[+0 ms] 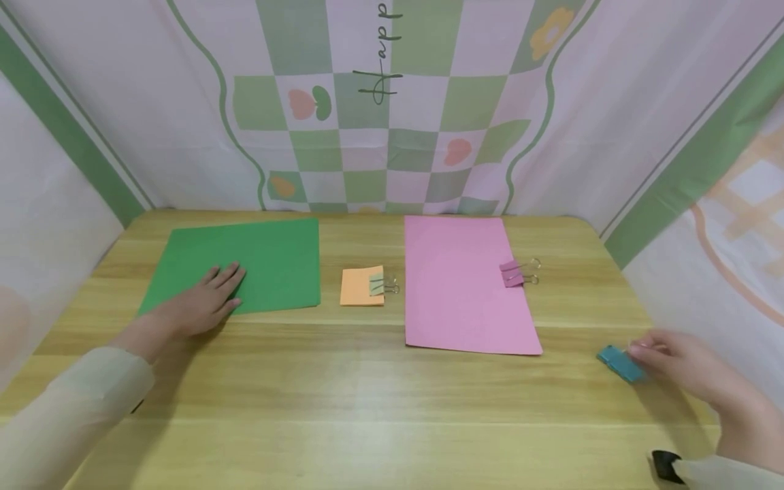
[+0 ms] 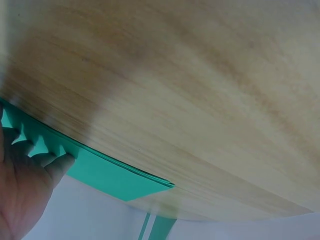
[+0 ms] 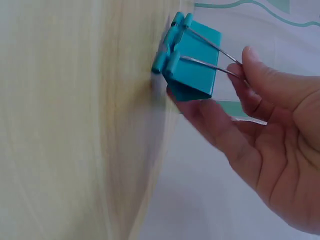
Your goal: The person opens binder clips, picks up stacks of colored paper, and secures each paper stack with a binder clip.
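Note:
My left hand [image 1: 205, 299] rests with its fingers straight on a stack of green paper [image 1: 275, 265] at the left of the table; the left wrist view shows several sheets at its edge. At the far right, my right hand [image 1: 686, 364] holds a teal binder clip [image 1: 621, 363] just over the tabletop. In the right wrist view, the thumb and forefinger pinch the clip's wire handle [image 3: 205, 63], while other fingers lie beneath its body.
Orange sticky notes [image 1: 358, 287] with a pale green binder clip [image 1: 376, 281] lie mid-table. Right of them is pink paper [image 1: 459, 292], a pink binder clip [image 1: 512, 273] on its right edge. Patterned cloth [image 1: 361, 156] hangs behind the wooden table [image 1: 343, 401].

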{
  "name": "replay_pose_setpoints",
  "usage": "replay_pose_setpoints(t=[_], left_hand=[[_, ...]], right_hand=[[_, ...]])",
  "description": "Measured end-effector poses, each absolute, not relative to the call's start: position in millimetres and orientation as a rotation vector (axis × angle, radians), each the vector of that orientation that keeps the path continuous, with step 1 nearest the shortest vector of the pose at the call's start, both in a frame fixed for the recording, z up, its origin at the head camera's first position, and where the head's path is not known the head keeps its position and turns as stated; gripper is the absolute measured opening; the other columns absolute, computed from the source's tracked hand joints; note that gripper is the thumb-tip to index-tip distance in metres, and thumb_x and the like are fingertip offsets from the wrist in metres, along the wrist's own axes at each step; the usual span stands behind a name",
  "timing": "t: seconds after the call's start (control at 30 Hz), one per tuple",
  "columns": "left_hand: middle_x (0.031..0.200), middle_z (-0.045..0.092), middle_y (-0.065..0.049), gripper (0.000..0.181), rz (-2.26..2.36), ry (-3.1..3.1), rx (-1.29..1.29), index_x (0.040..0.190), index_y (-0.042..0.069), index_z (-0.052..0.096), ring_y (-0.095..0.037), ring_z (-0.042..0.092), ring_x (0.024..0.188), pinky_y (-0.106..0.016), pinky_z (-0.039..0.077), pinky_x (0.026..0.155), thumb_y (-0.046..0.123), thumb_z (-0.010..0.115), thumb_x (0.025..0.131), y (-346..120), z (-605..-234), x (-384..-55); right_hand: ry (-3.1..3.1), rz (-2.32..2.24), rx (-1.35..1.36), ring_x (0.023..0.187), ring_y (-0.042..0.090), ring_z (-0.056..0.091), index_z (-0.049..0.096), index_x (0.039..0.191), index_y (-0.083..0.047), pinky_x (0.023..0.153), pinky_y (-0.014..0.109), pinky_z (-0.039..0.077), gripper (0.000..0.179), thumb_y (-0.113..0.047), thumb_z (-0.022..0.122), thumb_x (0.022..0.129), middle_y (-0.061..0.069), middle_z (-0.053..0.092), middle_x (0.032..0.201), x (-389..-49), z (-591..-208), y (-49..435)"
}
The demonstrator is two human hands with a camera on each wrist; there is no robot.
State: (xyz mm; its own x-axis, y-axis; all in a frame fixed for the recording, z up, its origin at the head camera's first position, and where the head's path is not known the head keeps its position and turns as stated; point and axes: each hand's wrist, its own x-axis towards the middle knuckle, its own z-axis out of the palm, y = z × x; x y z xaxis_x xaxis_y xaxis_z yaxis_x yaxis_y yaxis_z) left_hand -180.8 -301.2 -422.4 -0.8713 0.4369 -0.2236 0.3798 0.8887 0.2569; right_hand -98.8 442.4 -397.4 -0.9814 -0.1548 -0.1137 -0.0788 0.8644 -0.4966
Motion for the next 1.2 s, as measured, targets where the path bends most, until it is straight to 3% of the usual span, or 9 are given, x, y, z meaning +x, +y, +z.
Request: replay_pose_setpoints(t=[0.1, 0.23, 0.33, 0.47, 0.57, 0.67, 0.8, 0.97, 1.2], left_hand=[[0.161, 0.01, -0.034, 0.066, 0.287, 2.782, 0.611, 0.155, -0.007, 0.015, -0.063, 0.007, 0.142, -0.071, 0.017, 0.115, 0.034, 0.038, 0.109, -301.7, -422.8, -180.7], [0.161, 0.01, -0.033, 0.066, 0.295, 2.783, 0.604, 0.155, -0.007, 0.016, -0.063, 0.006, 0.143, -0.071, 0.016, 0.115, 0.033, 0.038, 0.109, -299.5, -420.7, -180.1], [0.161, 0.009, -0.033, 0.065, 0.307, 2.784, 0.597, 0.155, -0.008, 0.016, -0.062, 0.006, 0.143, -0.071, 0.016, 0.115, 0.032, 0.038, 0.108, -297.9, -418.7, -179.9], [0.161, 0.009, -0.033, 0.065, 0.329, 2.78, 0.594, 0.155, -0.008, 0.016, -0.062, 0.005, 0.143, -0.071, 0.015, 0.115, 0.032, 0.039, 0.108, -297.9, -417.4, -180.4], [0.161, 0.009, -0.034, 0.066, 0.337, 2.778, 0.598, 0.155, -0.008, 0.016, -0.063, 0.005, 0.143, -0.071, 0.016, 0.115, 0.032, 0.04, 0.108, -298.5, -416.5, -180.3], [0.161, 0.011, -0.034, 0.065, 0.326, 2.781, 0.606, 0.155, -0.008, 0.018, -0.063, 0.007, 0.142, -0.071, 0.016, 0.115, 0.031, 0.041, 0.108, -298.7, -415.5, -179.6], [0.16, 0.013, -0.034, 0.065, 0.313, 2.787, 0.615, 0.154, -0.008, 0.02, -0.064, 0.009, 0.142, -0.071, 0.018, 0.114, 0.031, 0.043, 0.107, -299.9, -415.4, -178.2], [0.16, 0.013, -0.033, 0.065, 0.314, 2.793, 0.615, 0.155, -0.007, 0.02, -0.063, 0.01, 0.142, -0.071, 0.018, 0.114, 0.032, 0.043, 0.107, -300.5, -415.4, -176.4], [0.16, 0.014, -0.034, 0.066, 0.335, 2.787, 0.607, 0.154, -0.007, 0.021, -0.063, 0.01, 0.142, -0.071, 0.018, 0.114, 0.032, 0.044, 0.107, -298.2, -411.0, -173.5]], right_hand=[[2.879, -0.832, -0.182, 0.086, -0.021, 0.046, 0.057, 0.119, 0.01, 0.065, 0.015, 0.047, 0.031, -0.015, 0.059, 0.1, -0.01, 0.067, 0.1, -102.1, -397.6, 443.9], [2.86, -0.939, -0.167, 0.091, -0.025, 0.044, 0.039, 0.138, 0.02, 0.069, 0.009, 0.045, 0.056, -0.015, 0.06, 0.099, -0.026, 0.062, 0.109, -105.9, -398.2, 446.2], [2.816, -1.0, -0.121, 0.095, -0.027, 0.044, 0.04, 0.145, 0.01, 0.07, 0.005, 0.04, 0.056, -0.019, 0.059, 0.101, -0.044, 0.051, 0.107, -107.4, -397.3, 447.2], [2.794, -1.092, -0.128, 0.098, -0.025, 0.047, 0.052, 0.141, -0.004, 0.072, 0.003, 0.04, 0.044, -0.018, 0.06, 0.1, -0.043, 0.053, 0.111, -108.0, -396.2, 444.5], [2.782, -1.174, -0.177, 0.098, -0.02, 0.054, 0.054, 0.137, 0.0, 0.075, 0.003, 0.043, 0.04, -0.012, 0.059, 0.1, -0.041, 0.056, 0.11, -108.0, -396.4, 440.3], [2.723, -1.29, -0.191, 0.097, -0.016, 0.059, 0.057, 0.132, -0.015, 0.076, 0.005, 0.047, 0.032, -0.008, 0.056, 0.101, -0.037, 0.059, 0.11, -108.3, -397.3, 437.2], [2.337, -1.822, -0.27, 0.098, -0.003, 0.068, 0.061, 0.123, -0.03, 0.081, 0.011, 0.054, 0.043, 0.004, 0.043, 0.103, -0.019, 0.07, 0.11, -112.7, -400.7, 433.3], [1.771, -2.257, -0.354, 0.102, 0.012, 0.072, 0.068, 0.12, -0.012, 0.089, 0.02, 0.056, 0.049, 0.014, 0.031, 0.101, 0.005, 0.074, 0.111, -121.3, -401.7, 418.3], [1.565, -2.327, -0.34, 0.106, 0.017, 0.071, 0.068, 0.119, -0.005, 0.092, 0.026, 0.057, 0.046, 0.014, 0.03, 0.101, 0.012, 0.073, 0.113, -132.3, -398.0, 398.1]])
